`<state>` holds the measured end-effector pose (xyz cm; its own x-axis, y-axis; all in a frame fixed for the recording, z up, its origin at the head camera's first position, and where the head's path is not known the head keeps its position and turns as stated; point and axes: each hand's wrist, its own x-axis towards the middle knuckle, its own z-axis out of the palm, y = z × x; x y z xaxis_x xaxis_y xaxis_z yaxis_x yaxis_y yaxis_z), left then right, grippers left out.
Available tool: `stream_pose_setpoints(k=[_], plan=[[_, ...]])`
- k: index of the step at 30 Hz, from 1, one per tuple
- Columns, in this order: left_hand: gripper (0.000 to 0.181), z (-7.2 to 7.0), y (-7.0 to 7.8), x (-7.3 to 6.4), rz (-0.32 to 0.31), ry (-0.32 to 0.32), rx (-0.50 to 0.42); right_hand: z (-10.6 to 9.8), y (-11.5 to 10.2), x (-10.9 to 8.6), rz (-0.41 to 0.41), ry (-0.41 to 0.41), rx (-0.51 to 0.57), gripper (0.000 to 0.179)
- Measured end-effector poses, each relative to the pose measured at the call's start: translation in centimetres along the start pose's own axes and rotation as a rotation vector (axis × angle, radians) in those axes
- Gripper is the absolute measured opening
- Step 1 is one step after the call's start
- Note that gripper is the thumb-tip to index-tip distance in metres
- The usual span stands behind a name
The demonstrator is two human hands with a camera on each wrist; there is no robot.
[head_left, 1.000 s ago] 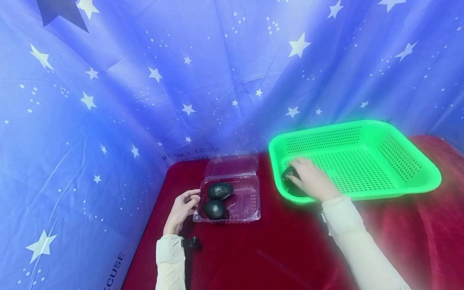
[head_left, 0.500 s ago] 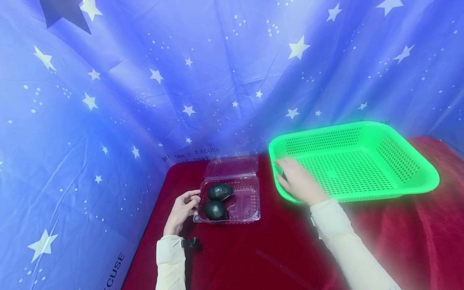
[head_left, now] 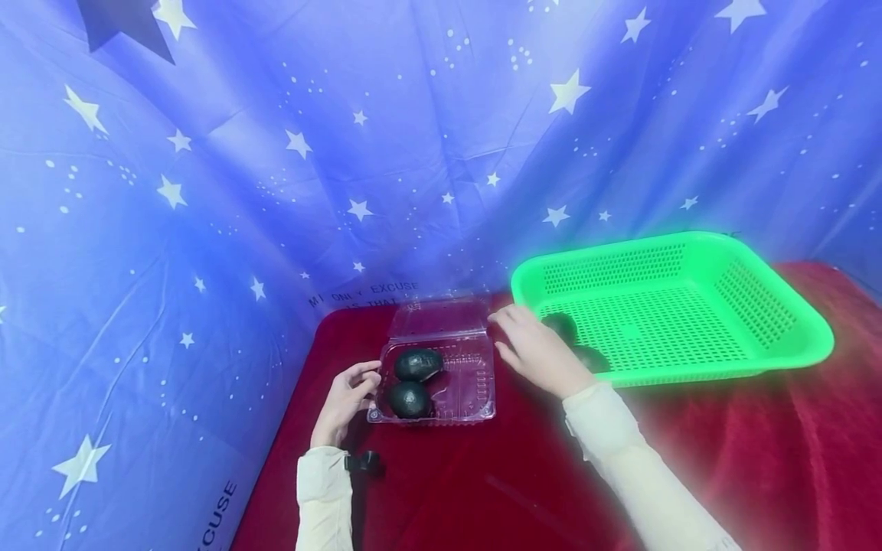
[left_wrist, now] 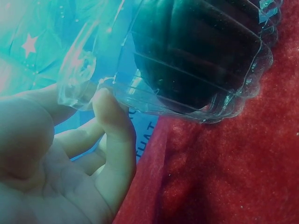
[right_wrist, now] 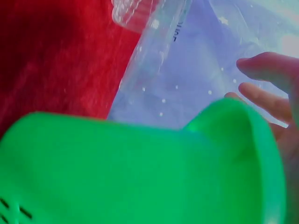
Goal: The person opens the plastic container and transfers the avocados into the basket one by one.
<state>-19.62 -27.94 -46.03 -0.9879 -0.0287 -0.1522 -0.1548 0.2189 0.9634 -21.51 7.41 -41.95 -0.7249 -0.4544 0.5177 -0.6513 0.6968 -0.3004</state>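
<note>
A clear plastic clamshell box [head_left: 465, 383] stands with its lid raised at the back. Inside, along its left side, lie two dark avocados [head_left: 417, 363]. My left hand [head_left: 347, 399] pinches the box's left rim; in the left wrist view the thumb [left_wrist: 112, 126] lies against the clear edge. My right hand [head_left: 540, 348] holds nothing, its fingers reaching over the gap between box and green basket [head_left: 689, 375]. Two more avocados [head_left: 561, 327] lie at the basket's left end, partly hidden by that hand. The right wrist view has the basket's wall [right_wrist: 117, 168] close up, with loosely bent fingers beyond its rim.
A red cloth [head_left: 441, 490] covers the table. Behind and to the left hangs a blue star-printed curtain [head_left: 413, 153], close behind the raised lid. The basket's raised rim stands to the right of the box.
My right hand has let go of an avocado in the basket's left end and moved left, over the rim toward the clamshell box. The left hand has stayed at the box.
</note>
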Motion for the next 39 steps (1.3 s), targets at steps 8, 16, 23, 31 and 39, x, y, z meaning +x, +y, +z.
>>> stream_pose_setpoints(k=[8,16,23,31,39], plan=[[0.040,0.0,0.0,-0.1,0.007,-0.003,-0.012,1.6,-1.3,0.5,-0.050,-0.001,-0.010,0.042],[0.039,0.1,0.0,-0.1,0.001,0.009,-0.011,2.8,-2.6,1.0,-0.066,-0.059,0.024,0.046],[0.038,0.0,-0.2,0.0,0.003,-0.002,-0.014,4.2,-3.4,1.5,-0.119,-0.105,0.050,0.055],[0.038,-0.1,-0.3,0.0,0.011,0.022,-0.013,5.6,-4.1,2.1,-0.143,-0.147,0.080,0.066],[0.039,0.0,-0.2,0.0,0.005,0.010,-0.027,7.1,-5.0,2.3,-0.115,-0.198,0.116,0.071]])
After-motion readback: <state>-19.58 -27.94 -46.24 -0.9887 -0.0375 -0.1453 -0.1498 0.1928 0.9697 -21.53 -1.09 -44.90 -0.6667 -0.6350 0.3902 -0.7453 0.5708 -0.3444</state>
